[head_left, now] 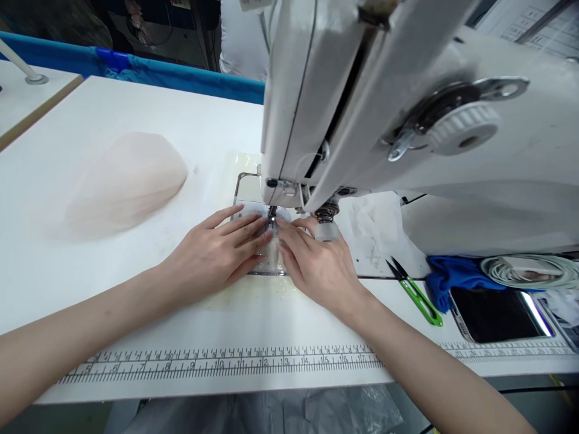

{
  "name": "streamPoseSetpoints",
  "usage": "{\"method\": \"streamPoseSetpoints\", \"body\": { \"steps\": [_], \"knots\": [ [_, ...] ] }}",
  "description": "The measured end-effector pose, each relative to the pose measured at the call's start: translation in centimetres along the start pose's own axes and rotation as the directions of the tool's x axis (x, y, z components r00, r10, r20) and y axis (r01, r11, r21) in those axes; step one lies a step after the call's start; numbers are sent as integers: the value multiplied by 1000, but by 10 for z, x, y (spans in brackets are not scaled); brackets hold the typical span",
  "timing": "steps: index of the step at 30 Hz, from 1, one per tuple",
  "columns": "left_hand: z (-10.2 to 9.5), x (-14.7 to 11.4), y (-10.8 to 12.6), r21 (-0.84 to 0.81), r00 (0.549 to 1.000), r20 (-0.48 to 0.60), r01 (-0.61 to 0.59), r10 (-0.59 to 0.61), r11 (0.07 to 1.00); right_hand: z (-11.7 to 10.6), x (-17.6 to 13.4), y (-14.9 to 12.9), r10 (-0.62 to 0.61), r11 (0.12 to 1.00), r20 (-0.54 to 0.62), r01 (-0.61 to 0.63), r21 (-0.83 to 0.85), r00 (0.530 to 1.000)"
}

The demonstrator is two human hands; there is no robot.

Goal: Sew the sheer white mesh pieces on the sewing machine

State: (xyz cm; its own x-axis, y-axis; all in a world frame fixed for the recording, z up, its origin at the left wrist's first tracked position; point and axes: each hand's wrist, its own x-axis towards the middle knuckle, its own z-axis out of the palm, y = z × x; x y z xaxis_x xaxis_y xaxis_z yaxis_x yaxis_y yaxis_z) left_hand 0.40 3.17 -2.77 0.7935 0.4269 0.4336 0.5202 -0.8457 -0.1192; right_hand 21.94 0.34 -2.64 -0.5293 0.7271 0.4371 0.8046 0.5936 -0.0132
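Both of my hands lie at the needle area of a white sewing machine (316, 108). My left hand (221, 247) rests palm down with its fingers outstretched, the tips left of the presser foot (272, 216). From the right, my right hand (316, 256) lies palm down, its index finger reaching to the foot and its thumb apart. The machine's knob hides part of its other fingers. Between the hands, the shiny needle plate (266, 269) shows; whether thin sheer material lies under the fingertips, I cannot make out.
Pale sheer fabric pieces (131, 181) lie on the white table at left. On the right are green thread snips (418, 298), a blue cloth (446, 277), a coiled cable (534, 269) and a phone (500, 314). A ruler strip (244, 363) runs along the front edge.
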Motion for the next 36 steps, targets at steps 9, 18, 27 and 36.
{"method": "streamPoseSetpoints", "body": {
  "steps": [9,18,27,36],
  "knots": [
    [-2,1,1,25,1000,18,0,0,1000,2,-2,1,17,1000,42,-16,-16,999],
    [-3,1,1,-39,998,42,47,-45,998,1,-2,1,11,1000,44,-11,-14,999],
    [0,1,2,-30,998,11,57,-57,998,1,-1,1,-2,1000,5,2,-30,1000],
    [-10,-7,2,-27,974,-58,-219,218,975,-10,-9,0,-115,981,-43,121,151,992]
  ]
}}
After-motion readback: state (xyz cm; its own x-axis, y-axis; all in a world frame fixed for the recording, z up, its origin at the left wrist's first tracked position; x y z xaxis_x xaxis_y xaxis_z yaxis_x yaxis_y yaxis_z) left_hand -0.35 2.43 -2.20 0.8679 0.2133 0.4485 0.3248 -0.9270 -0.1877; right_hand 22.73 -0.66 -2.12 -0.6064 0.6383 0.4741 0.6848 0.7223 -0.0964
